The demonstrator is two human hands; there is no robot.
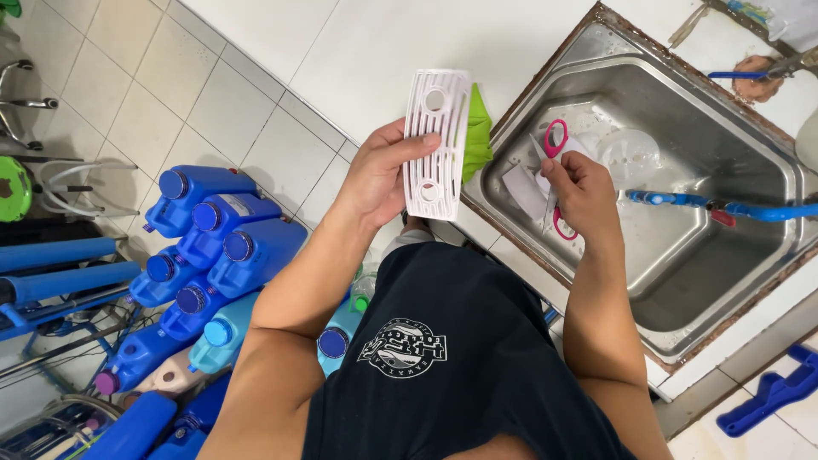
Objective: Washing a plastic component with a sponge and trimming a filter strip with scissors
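My left hand (379, 175) holds a white slotted plastic panel (436, 140) with two round holes, raised upright in front of me. A green cloth (477, 128) shows just behind the panel's right edge. My right hand (579, 192) is over the left part of the steel sink (733, 153) and grips a pair of scissors with pink handles (555, 140). Small white pieces (524, 189) lie in the sink beside that hand.
A round clear lid (629, 146) lies in the sink, and a blue tap hose (724, 207) reaches across it. Several blue jugs (213, 247) stand on the tiled floor at left. A blue plastic piece (771, 392) lies on the floor at bottom right.
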